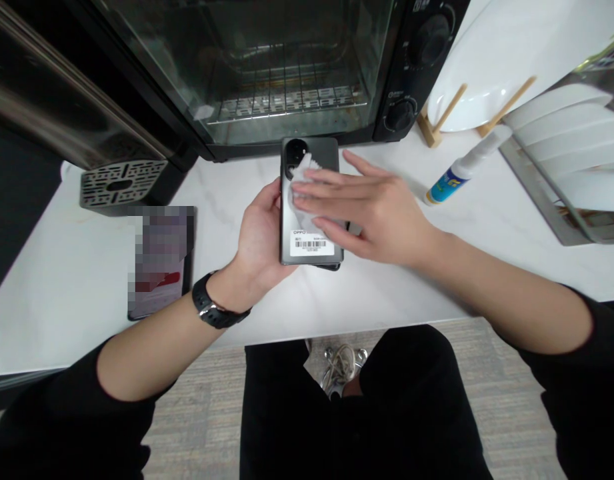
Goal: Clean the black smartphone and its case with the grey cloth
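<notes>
A dark grey phone (324, 150) is held back side up over the white counter, its camera ring at the top left and a barcode label near its lower edge. My left hand (259, 233), with a black watch on the wrist, grips it from the left and beneath. On its back lies a crumpled white wipe (303, 213). My right hand (371, 207) presses that wipe against the phone with outstretched fingers, the thumb side nearer me. A dark edge, possibly of a second item, peeks out under the phone's lower right corner.
Behind the phone stands a black toaster oven (297, 127). A spray bottle (449, 180) is to the right, near white plates (561, 133) and a wooden plate stand (437, 127). Another phone (161, 267), partly pixelated, lies left on the counter (387, 293) beside a drip tray (121, 183).
</notes>
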`<state>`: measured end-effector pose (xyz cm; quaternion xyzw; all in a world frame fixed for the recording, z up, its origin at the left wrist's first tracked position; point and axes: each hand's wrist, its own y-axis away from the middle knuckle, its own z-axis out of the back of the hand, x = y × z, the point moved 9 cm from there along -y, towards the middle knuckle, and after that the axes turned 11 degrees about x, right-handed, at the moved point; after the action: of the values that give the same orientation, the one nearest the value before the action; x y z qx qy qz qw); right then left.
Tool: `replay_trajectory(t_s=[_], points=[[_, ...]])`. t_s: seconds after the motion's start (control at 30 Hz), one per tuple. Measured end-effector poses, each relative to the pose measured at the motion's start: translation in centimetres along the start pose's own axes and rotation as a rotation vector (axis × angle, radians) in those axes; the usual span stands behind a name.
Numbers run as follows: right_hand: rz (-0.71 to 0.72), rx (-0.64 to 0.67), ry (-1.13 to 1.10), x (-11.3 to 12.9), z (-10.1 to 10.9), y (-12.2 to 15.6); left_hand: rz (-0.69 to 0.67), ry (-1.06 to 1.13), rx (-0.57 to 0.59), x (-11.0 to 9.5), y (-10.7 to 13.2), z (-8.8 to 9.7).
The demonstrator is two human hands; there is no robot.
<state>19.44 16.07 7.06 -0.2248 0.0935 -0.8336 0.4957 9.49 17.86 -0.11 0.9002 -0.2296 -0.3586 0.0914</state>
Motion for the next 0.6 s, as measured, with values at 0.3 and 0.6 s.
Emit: replay_trajectory(t_s=[0.3,0.6], points=[[-0.077,-0.019,0.033,-1.0,0.3,-0.1,-0.020,-0.025,0.005,0.3,0.0,-0.3],[0.039,0.015,0.056,0.8,0.2,0.0,0.016,0.015,-0.006,0.0,0.3,-0.6]])
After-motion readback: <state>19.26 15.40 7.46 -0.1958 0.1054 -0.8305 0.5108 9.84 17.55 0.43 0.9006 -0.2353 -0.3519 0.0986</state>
